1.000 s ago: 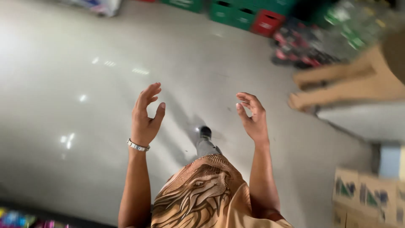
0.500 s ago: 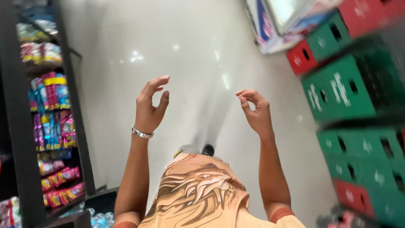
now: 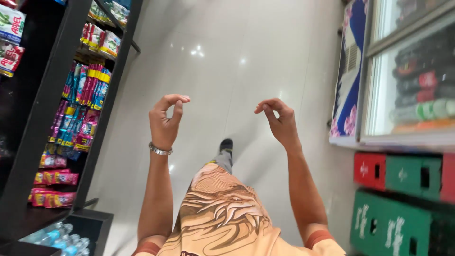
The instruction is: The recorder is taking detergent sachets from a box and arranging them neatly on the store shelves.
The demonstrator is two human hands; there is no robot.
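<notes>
- The left hand (image 3: 166,121) is up in the air, fingers curled in, thumb and first finger almost touching. It holds nothing.
- A silver bracelet (image 3: 160,150) sits on that wrist.
- The right hand (image 3: 280,121) is up too, fingers bent down like a loose claw, and it is empty.
- Both hands hang over the shiny white floor (image 3: 227,52), well apart from each other.
- Between the arms, one dark shoe (image 3: 226,144) steps on the floor.
- On the left, a black shelf (image 3: 52,99) holds rows of bright little packets (image 3: 83,106).
- On the right, a glass-door fridge (image 3: 412,80) has bottles lying inside.
- Below it, red and green crates (image 3: 403,199) are stacked up; I cannot tell what is in them.
</notes>
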